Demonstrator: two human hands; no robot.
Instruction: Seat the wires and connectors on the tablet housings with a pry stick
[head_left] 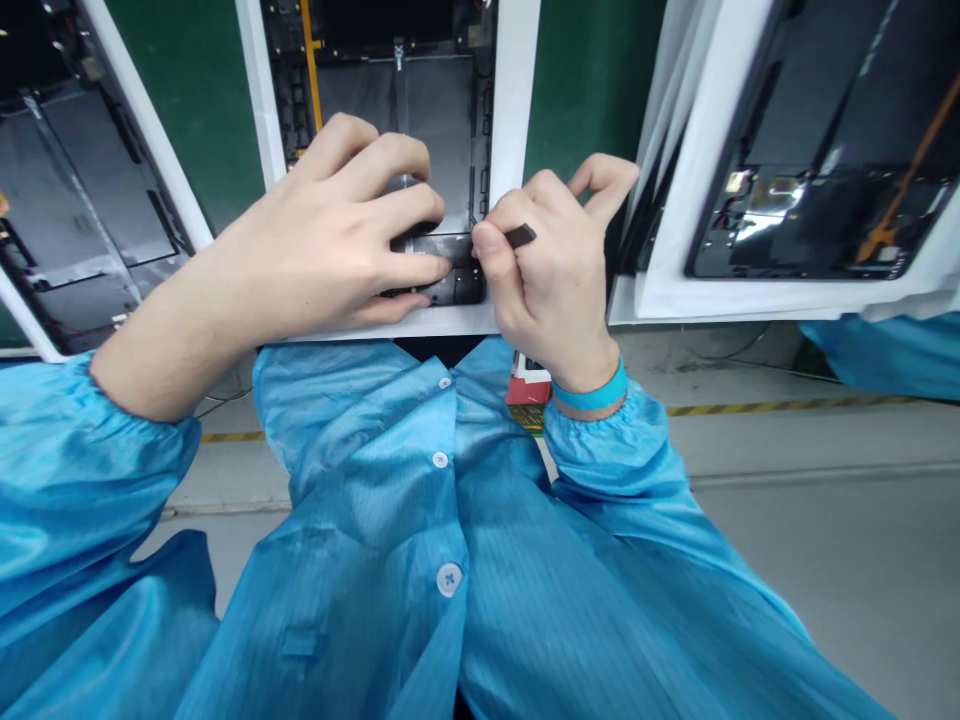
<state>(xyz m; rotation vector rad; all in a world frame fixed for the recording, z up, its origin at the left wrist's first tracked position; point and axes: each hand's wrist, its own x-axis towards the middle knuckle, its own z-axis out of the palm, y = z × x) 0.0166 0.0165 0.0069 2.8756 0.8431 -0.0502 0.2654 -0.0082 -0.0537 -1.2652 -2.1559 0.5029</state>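
In front of me lies an opened tablet (442,110), its dark battery cells and an orange flex cable (310,60) exposed, in a white foam tray (514,80). My left hand (337,225) rests palm down over its lower part, fingers spread and slightly bent, index fingertip touching near the bottom right corner. My right hand (551,260) is at the tablet's right lower edge, thumb and index finger pinched round a thin black stick-like tool (520,236). The tool's working tip is hidden by the fingers.
Another opened tablet in a tray (82,190) lies to the left. On the right, a further opened tablet (810,170) sits on a stack of white trays (675,230). The bench top (180,90) is green. A red and white box (529,385) shows below the bench edge.
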